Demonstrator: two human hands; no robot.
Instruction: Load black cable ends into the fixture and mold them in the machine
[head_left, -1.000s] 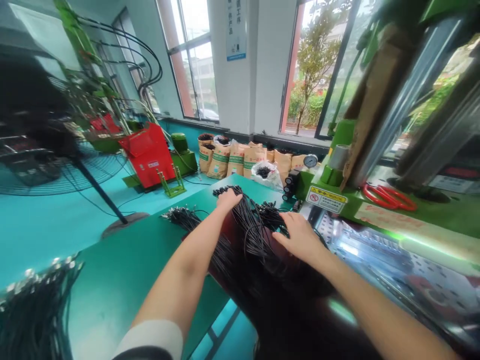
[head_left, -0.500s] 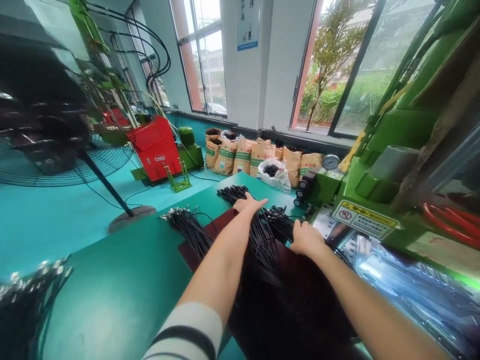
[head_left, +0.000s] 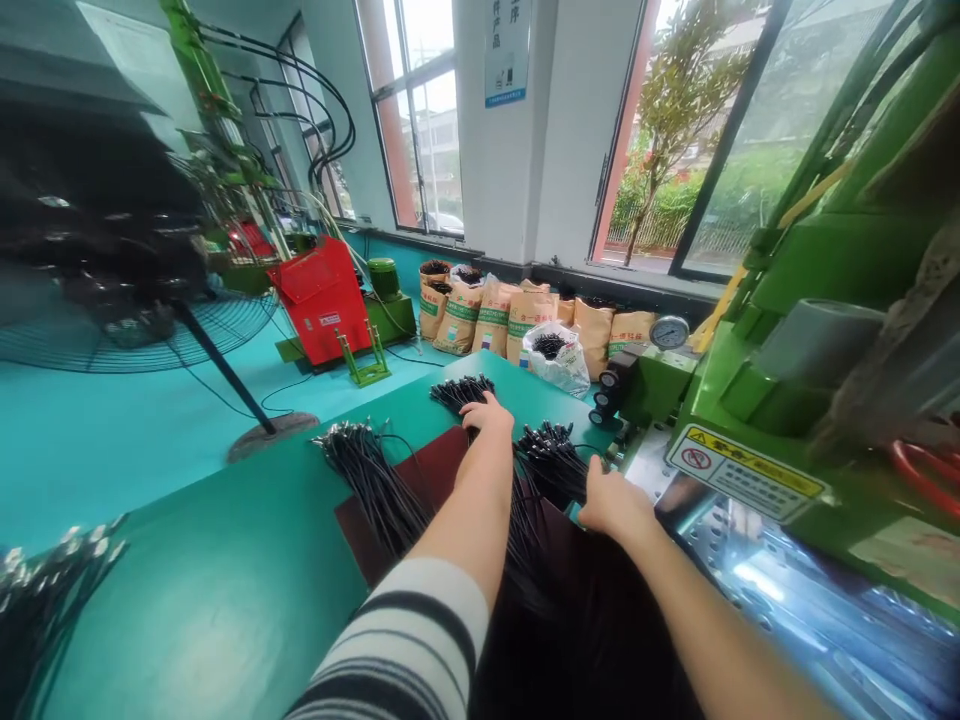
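Note:
On the green table (head_left: 225,540) lie several bundles of thin black cables with shiny metal ends. My left hand (head_left: 489,418) reaches to the far cable bundle (head_left: 459,392), its fingers curled over the near part. At the right, my right hand (head_left: 613,498) is closed round the side of another cable bundle (head_left: 553,458). Between my arms more loose cables (head_left: 527,535) run toward me over a dark red board (head_left: 431,468). A left cable bundle (head_left: 371,480) rests partly on that board, untouched. The undersides of both hands are hidden.
Close on my right stands a green machine (head_left: 817,390) with a warning label and a lit metal bed (head_left: 780,590). More cables (head_left: 56,600) lie at the table's left edge. A fan (head_left: 232,350) stands left; filled sacks (head_left: 491,315) line the wall.
My left hand has drawn in its outstretched thumb and curled over the far bundle. My right hand stays at the right bundle, with little movement. The view has shifted slightly.

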